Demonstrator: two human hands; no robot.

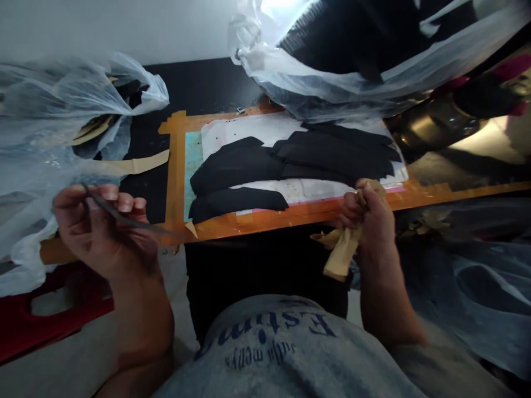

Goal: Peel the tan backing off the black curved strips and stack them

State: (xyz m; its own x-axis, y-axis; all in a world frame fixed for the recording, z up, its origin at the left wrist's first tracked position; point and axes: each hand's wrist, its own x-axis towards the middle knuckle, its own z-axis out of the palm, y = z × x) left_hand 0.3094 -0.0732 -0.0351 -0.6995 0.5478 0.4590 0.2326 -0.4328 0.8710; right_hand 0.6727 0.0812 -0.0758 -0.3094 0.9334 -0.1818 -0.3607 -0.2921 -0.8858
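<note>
**Pale wall beyond my dark desk point(194, 88)**

I face a plain grey wall point(103, 27) behind the desk's far edge, where a white light point(286, 6) glares. Orange tape point(265, 222) lines the near edge. Below the near left corner I see a red frame point(25, 337) with an opening, too cut off to identify, and pale floor point(175, 282).

The crumpled strips point(343, 253) are tan, the pieces point(238, 164) black.

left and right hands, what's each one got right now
Left hand: holding a thin dark strip, blurred toward its far end.
Right hand: closed around crumpled tan strips, ends hanging below the fist.
</note>
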